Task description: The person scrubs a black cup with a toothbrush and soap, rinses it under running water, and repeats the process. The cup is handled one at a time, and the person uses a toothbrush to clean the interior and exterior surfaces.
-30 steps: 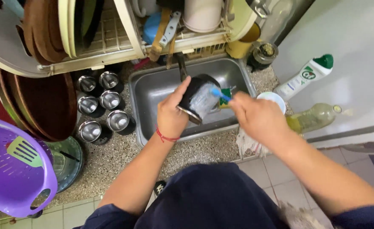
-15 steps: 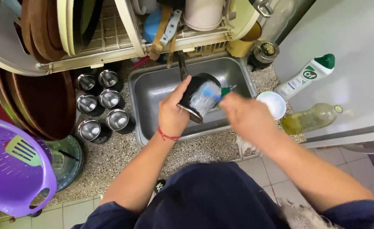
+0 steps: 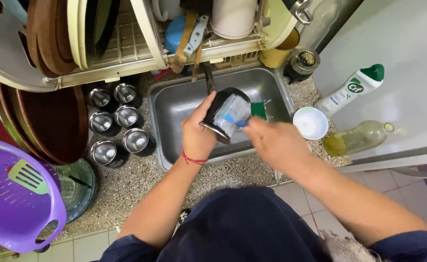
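1. A person is standing at a small steel sink (image 3: 174, 104) set into a speckled counter (image 3: 136, 187), with a loaded dish rack (image 3: 126, 53) overhanging the basin's far edge and leaving little open room above it.
2. The left hand (image 3: 197, 133) is gripping a dark metal cup (image 3: 225, 114) over the middle of the basin, fingers wrapped closed around its side.
3. The cup is lying tilted, its long axis running from upper left to lower right, its soapy mouth facing the right hand (image 3: 276, 143).
4. The right hand is curling shut on a blue-handled brush (image 3: 233, 120) reaching into the cup; a green sponge (image 3: 258, 110) is showing just behind.
5. Steel tumblers (image 3: 114, 123) are crowding the left edge; a white bowl (image 3: 310, 122) and two bottles (image 3: 351, 114) are lining the right.
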